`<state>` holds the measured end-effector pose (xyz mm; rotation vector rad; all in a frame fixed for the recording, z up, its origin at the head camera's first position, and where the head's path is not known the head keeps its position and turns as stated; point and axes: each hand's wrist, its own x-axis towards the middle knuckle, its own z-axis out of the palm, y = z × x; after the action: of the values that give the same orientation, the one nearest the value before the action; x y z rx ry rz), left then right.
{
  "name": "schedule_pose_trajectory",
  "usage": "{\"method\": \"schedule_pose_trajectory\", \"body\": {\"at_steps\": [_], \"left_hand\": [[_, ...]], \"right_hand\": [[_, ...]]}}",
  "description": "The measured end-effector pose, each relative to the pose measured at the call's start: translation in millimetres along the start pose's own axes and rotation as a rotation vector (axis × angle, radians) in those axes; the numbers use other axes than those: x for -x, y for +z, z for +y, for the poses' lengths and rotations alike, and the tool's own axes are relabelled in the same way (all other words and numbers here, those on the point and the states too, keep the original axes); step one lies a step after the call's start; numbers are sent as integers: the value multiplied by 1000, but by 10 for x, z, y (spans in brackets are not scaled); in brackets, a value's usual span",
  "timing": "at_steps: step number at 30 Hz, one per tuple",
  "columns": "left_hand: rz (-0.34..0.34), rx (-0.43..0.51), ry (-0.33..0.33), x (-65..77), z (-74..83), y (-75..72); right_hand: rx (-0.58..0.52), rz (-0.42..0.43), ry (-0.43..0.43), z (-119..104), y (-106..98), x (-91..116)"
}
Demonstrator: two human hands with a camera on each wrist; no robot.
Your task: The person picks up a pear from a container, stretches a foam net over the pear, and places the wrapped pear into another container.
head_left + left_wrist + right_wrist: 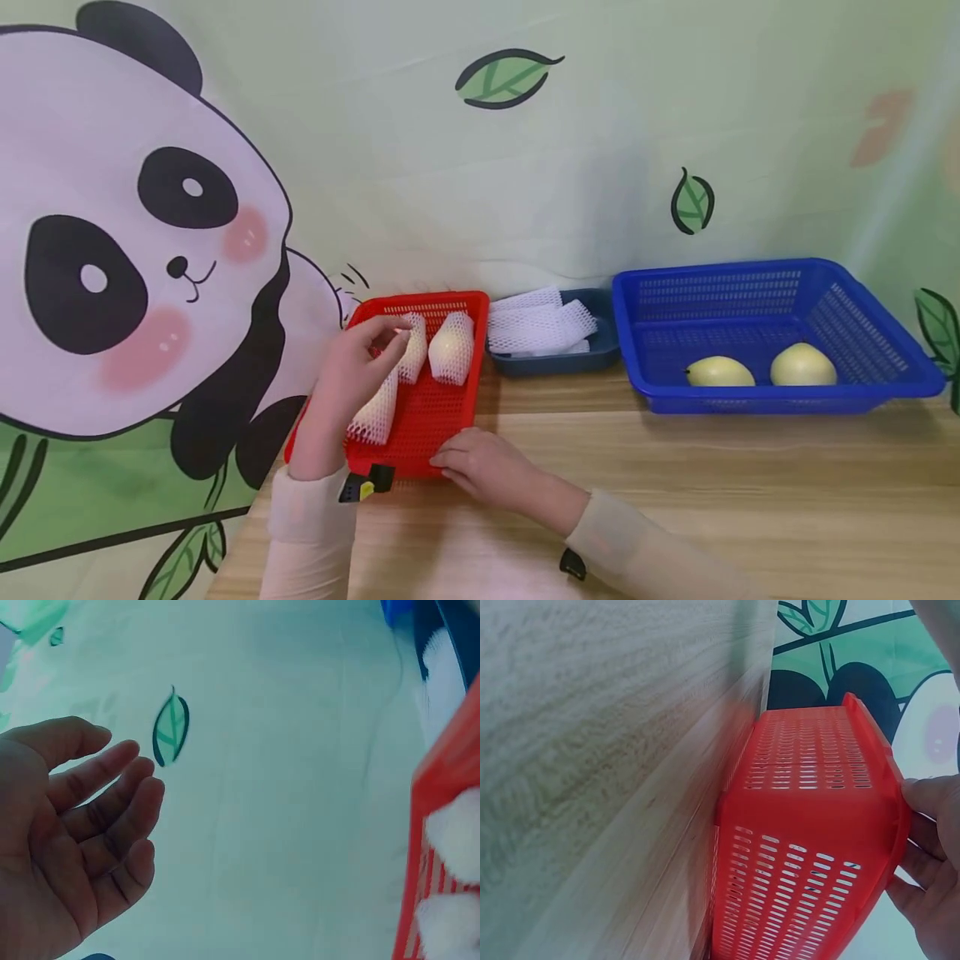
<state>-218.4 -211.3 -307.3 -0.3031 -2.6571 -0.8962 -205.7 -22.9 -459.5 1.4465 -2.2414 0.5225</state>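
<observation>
A red basket holds three pale yellow pears in white foam nets; a netted pear lies at its far right, and another is partly behind my left hand. My left hand hovers over the basket's left side. In the left wrist view its fingers are loosely bent and hold nothing. My right hand grips the basket rim at the near right corner. From the right wrist, its fingers are seen at the rim of the perforated wall.
A dark blue-grey tray with white foam nets stands right of the red basket. Further right, a blue basket holds two bare pears. Behind them hangs a panda-printed cloth. The table is wood-grained.
</observation>
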Motion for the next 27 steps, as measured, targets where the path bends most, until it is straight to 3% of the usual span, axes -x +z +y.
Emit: {"method": "schedule_pose_trajectory", "body": {"at_steps": [6, 11, 14, 21, 27], "left_hand": [[99, 119, 47, 287, 77, 270], [195, 172, 163, 524, 145, 480], [249, 193, 244, 619, 198, 565], [380, 204, 444, 650, 319, 753], [462, 273, 577, 588, 406, 1059]], "right_hand": [[31, -4, 8, 19, 2, 5], [66, 59, -27, 21, 40, 43], [83, 139, -60, 10, 44, 101], [16, 248, -69, 24, -93, 395], [-30, 338, 65, 216, -443, 841]]}}
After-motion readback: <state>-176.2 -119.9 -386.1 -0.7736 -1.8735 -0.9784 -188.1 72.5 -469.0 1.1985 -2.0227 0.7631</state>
